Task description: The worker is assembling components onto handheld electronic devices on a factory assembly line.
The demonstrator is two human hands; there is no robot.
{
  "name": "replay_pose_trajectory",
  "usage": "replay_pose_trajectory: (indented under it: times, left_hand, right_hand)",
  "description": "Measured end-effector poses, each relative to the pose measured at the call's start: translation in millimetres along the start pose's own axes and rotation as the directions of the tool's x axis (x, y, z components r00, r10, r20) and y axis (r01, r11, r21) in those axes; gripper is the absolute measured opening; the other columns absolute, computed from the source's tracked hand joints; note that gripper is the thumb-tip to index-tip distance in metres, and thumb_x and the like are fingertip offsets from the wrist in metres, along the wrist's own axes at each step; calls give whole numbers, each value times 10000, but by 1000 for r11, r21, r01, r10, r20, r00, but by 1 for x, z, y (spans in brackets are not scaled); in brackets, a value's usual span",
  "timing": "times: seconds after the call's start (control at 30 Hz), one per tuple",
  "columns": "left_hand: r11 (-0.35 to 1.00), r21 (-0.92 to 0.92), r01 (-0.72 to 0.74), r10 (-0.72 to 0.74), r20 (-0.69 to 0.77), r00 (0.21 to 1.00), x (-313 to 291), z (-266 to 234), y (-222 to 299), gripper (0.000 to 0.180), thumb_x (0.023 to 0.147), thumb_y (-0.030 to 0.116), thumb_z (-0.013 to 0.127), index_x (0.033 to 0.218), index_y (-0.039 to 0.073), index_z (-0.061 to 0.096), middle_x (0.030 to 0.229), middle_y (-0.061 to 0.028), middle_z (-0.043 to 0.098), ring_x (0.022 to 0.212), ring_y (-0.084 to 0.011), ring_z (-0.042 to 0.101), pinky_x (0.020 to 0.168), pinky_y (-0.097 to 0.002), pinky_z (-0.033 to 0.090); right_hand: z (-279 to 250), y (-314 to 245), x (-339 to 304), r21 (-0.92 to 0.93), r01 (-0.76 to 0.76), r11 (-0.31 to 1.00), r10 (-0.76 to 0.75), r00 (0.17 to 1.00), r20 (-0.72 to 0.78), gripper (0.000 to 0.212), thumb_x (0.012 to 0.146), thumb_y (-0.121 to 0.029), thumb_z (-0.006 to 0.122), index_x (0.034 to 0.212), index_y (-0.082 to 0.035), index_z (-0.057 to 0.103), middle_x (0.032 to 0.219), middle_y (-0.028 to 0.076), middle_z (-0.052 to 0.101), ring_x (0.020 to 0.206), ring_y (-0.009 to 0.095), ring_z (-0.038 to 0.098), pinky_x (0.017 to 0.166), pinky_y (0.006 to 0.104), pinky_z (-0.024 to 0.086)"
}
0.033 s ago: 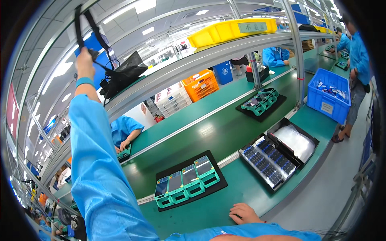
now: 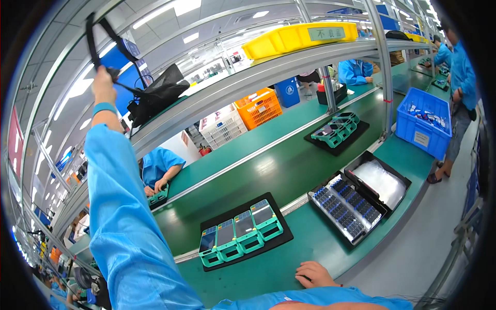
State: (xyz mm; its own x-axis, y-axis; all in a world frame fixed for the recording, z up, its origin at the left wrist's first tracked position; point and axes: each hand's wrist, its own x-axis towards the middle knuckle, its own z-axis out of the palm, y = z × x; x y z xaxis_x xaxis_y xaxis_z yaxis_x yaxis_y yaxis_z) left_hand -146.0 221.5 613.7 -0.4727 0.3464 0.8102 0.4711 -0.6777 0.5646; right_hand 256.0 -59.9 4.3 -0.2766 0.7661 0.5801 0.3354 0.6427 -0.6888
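Observation:
My left hand is raised at the upper left, its fingers closed on a black strap. The strap hangs beside a black mesh pouch with thin cables, which lies on the metal shelf. My right hand rests on the green workbench near its front edge, fingers loosely spread and holding nothing. Between my arms, a black mat carries several green-framed devices with dark screens, standing in a row.
Right of the mat are a tray of dark blue-banded cells and a black box with clear plastic sheets. Beyond stands a blue crate. Another mat with green frames lies farther back. A yellow bin sits overhead; co-workers sit and stand around.
My left hand has moved slightly left and down, with the strap shifting the same way. My right hand and the devices have stayed in place.

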Motion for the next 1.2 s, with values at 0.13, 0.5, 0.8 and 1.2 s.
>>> replay_pose_trajectory:
  times: [0.13, 0.5, 0.8, 1.2]
  left_hand:
    - [992, 72, 103, -89, -172, 981, 30, -80, -38, 445, 922, 372, 416, 982, -47, 555, 779, -109, 618, 688, -246, 614, 596, -354, 465]
    - [78, 944, -319, 949, 28, 315, -90, -80, -2, 386, 815, 421, 584, 999, 85, 629, 1147, -132, 563, 1012, -327, 510, 836, -439, 385]
    - [144, 844, -517, -153, 535, 831, -135, 0, -14, 376, 839, 444, 548, 1198, 335, 570, 1232, -63, 534, 1154, -291, 497, 881, -553, 384]
    - [-238, 934, -265, -101, 248, 964, -88, -87, -62, 276, 884, 327, 452, 1075, 283, 646, 1159, -25, 580, 1123, -250, 516, 881, -497, 382]
  right_hand:
    - [-2, 0, 0, -3, -53, 999, 53, 998, -39, 126, 743, -121, 690, 831, -42, 648, 898, 90, 650, 961, 289, 588, 838, 389, 476]
    - [3, 1, 4, -70, -66, 995, 66, 998, 0, 117, 698, -100, 708, 785, -49, 649, 886, 92, 649, 941, 293, 591, 832, 396, 457]
    - [7, 10, -5, -86, -28, 996, 29, 999, 12, 122, 684, -99, 706, 773, -43, 643, 876, 79, 651, 935, 291, 592, 822, 388, 455]
    - [8, 7, 5, -62, -58, 996, 56, 998, -40, 116, 682, -82, 705, 771, -45, 639, 874, 71, 654, 939, 285, 594, 816, 378, 455]
